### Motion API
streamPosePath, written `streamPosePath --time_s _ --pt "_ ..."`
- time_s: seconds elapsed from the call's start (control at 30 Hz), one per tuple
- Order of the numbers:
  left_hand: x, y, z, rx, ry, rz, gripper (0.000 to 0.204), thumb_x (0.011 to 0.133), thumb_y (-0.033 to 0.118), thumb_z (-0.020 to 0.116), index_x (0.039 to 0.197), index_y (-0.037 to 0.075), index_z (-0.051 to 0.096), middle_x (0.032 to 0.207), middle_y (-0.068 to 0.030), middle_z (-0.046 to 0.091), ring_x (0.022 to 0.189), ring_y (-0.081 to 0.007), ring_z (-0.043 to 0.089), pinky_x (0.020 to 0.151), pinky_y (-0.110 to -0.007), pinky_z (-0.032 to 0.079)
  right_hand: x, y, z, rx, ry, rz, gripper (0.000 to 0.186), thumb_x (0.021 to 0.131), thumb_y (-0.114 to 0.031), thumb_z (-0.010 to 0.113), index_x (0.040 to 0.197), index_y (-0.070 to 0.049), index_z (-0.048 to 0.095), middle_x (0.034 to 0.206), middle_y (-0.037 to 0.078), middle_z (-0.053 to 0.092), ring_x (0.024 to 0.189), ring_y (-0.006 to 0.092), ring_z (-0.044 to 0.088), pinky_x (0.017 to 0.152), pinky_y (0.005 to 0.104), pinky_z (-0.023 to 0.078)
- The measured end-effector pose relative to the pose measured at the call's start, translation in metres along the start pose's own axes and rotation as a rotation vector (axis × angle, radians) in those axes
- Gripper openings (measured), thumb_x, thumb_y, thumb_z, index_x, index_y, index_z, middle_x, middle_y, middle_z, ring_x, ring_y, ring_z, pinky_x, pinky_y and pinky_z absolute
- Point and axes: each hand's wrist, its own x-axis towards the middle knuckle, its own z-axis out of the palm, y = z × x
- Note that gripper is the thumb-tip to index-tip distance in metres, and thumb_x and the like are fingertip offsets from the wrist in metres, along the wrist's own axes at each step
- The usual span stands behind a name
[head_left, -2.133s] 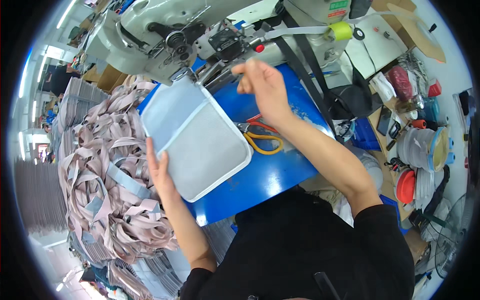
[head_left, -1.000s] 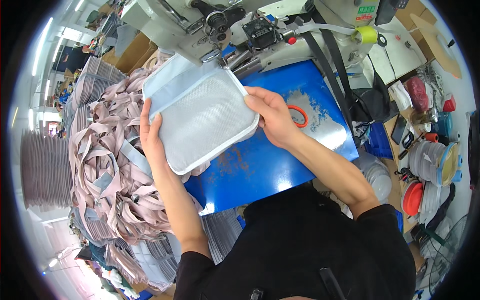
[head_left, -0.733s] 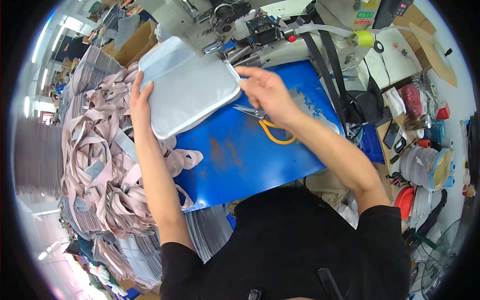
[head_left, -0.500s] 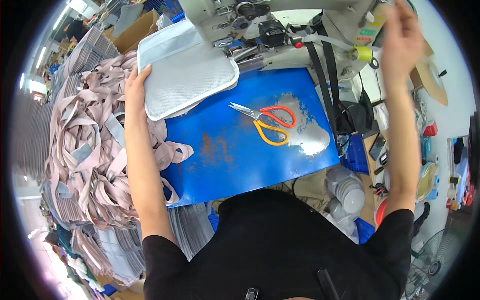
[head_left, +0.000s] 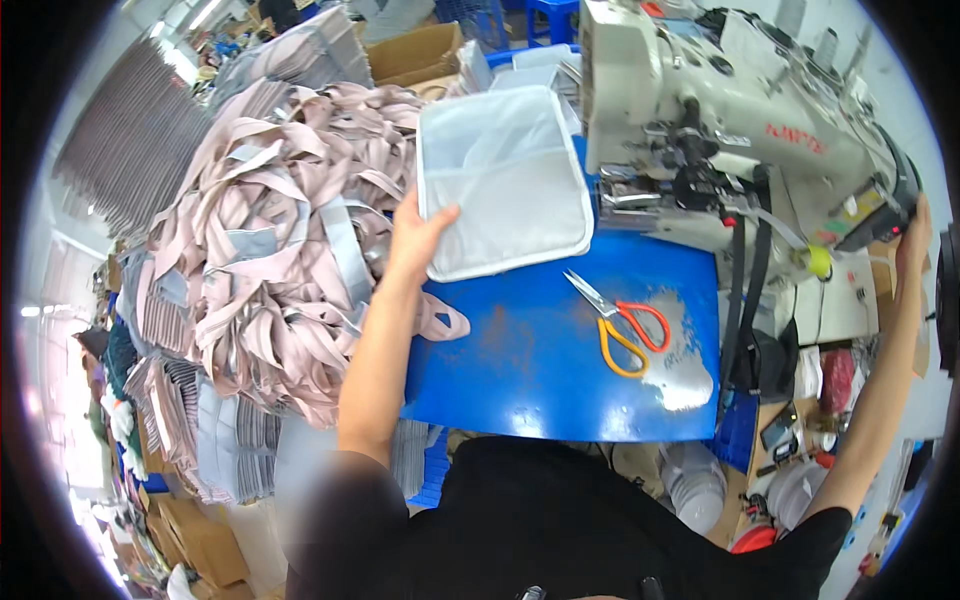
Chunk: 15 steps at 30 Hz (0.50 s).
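My left hand point(head_left: 418, 238) pinches the lower left edge of a flat, rectangular light-grey fabric piece point(head_left: 505, 215) with white piped edges and a seam across it. The thumb lies on top; the other fingers are hidden beneath. This piece is held up over the blue table point(head_left: 500, 390), just left of the head of a sewing machine point(head_left: 810, 120). Far to the right, my right hand point(head_left: 912, 238) reaches the machine's end beside a dark control box point(head_left: 872, 222); its fingers are mostly hidden there. Scissors point(head_left: 622, 325) with one red and one yellow handle lie on the table, blades partly spread.
A big tangled heap of pink-grey fabric strips point(head_left: 270, 270) borders the table on the left. Stacked grey panels point(head_left: 130, 135) rise behind it, beside a cardboard box point(head_left: 415, 55). Black straps point(head_left: 745, 270) hang from the machine. Clear plastic containers point(head_left: 695, 490) stand below at right.
The view has swung left and up, showing more of the machine. My right hand, blurred before, has come to the machine's right end. My left hand still holds the fabric piece, now flatter to view.
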Motion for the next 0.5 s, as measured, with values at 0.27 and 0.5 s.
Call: streamPosePath --time_s 0.27,0.5 --pt "-0.01 -0.073 -0.036 0.198 0.165 0.015 0.048 0.085 -0.002 0.075 0.131 -0.001 0.062 0.114 -0.0119 0.075 0.102 -0.0202 0.071 0.092 -0.034 0.056 -0.019 -0.003 -0.01 0.207 -0.059 0.12 0.054 0.11 -0.036 0.055 0.146 0.004 0.055 0.141 0.013 0.063 0.123 0.022 0.062 0.109 0.035 0.045" --pt "-0.016 -0.088 -0.054 0.213 0.197 -0.02 0.043 0.087 0.003 0.075 0.127 0.0 0.062 0.113 -0.0129 0.075 0.097 -0.0203 0.071 0.088 -0.035 0.056 -0.252 -0.087 0.066 -0.327 0.122 -0.234 0.04 0.107 -0.027 0.059 0.129 0.005 0.065 0.122 0.02 0.071 0.111 0.0269 0.067 0.1 0.0383 0.051"
